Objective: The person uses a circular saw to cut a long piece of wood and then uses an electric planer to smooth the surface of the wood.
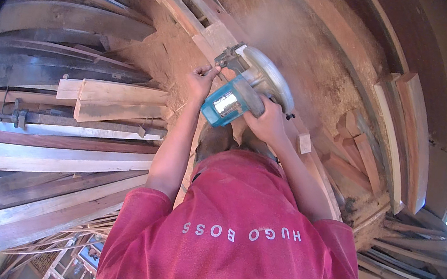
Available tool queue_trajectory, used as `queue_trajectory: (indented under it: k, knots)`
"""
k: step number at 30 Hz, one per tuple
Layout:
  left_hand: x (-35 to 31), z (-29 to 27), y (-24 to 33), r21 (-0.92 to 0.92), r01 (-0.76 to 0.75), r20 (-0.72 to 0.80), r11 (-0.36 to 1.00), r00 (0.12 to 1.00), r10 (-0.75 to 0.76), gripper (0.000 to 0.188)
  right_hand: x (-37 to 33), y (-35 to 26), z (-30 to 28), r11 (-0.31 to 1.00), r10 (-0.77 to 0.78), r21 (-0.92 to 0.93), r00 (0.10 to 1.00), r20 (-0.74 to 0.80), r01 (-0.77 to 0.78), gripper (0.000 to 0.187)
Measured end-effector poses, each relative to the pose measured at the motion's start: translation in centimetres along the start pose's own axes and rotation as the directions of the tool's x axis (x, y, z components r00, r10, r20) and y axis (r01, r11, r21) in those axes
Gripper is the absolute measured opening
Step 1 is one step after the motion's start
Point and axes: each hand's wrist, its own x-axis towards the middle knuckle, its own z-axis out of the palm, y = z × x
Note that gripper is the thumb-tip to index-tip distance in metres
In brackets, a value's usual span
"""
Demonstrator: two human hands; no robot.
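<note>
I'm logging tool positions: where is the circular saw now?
In the head view, the circular saw sits above centre, over the timber, gripped by the right hand, with the left hand close to its left side.

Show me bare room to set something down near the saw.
A broad sawdust patch right of the circular saw, bordered by the curved board, looks open; so does a narrower sawdust strip between the left timber stack and the beam. It's crowded on that stack, among the right-side offcuts, and around the saw, where the right hand and left hand are.

Soft, hazy light; blown-out glare lower right; fisheye bend, black corners.
</note>
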Motion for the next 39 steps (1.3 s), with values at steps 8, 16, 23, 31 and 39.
queue_trajectory:
  k: [8,16,23,31,39]
  knots:
    - [5.6,-2.1,2.2,-0.001,-0.019,0.081,1.0,0.997,0.019,0.028,5.3,-1.7,2.4,0.998,-0.059,-0.04,0.997,-0.054,0.057,0.045]
    - [10.2,-2.9,1.9,-0.003,0.027,-0.005,1.0,1.0,-0.027,0.029,9.4,-3.2,4.3,0.997,-0.008,-0.071,0.999,-0.047,0.005,0.048]
    - [14.8,-4.3,2.5,0.003,0.026,-0.016,1.0,1.0,-0.026,0.038,13.9,-5.3,6.2,0.998,-0.053,0.022,0.996,-0.073,0.055,0.045]
    - [21.3,-6.7,3.4,0.043,0.052,0.029,0.998,0.998,-0.053,0.034,20.0,-7.4,8.9,0.999,-0.036,-0.013,0.999,-0.012,0.036,0.045]
    - [26.5,-9.1,3.8,0.069,0.044,0.066,0.997,0.997,-0.049,0.033,23.9,-9.3,11.3,0.996,-0.082,-0.023,0.995,-0.048,0.081,0.051]
